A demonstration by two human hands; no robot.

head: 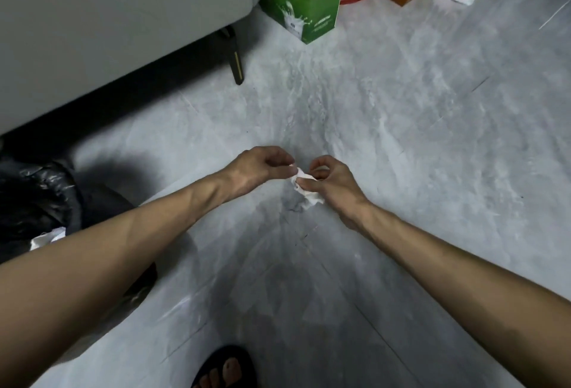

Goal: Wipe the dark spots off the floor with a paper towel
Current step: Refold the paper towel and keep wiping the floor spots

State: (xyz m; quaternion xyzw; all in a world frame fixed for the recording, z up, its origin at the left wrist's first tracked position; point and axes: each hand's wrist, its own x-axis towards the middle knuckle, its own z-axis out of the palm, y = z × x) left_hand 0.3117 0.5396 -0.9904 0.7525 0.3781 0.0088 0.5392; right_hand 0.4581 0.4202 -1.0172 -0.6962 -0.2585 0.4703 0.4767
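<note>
Fingers of both the left hand (262,168) and right hand (332,185) pinch the crumpled paper towel (306,191); bunch it firmly, then press onto the dark spots (301,234).

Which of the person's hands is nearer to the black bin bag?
Left. The left hand is over the floor, to the right of the black bin bag. The right hand lies farther right still, beyond the paper towel that both hands pinch.
</note>
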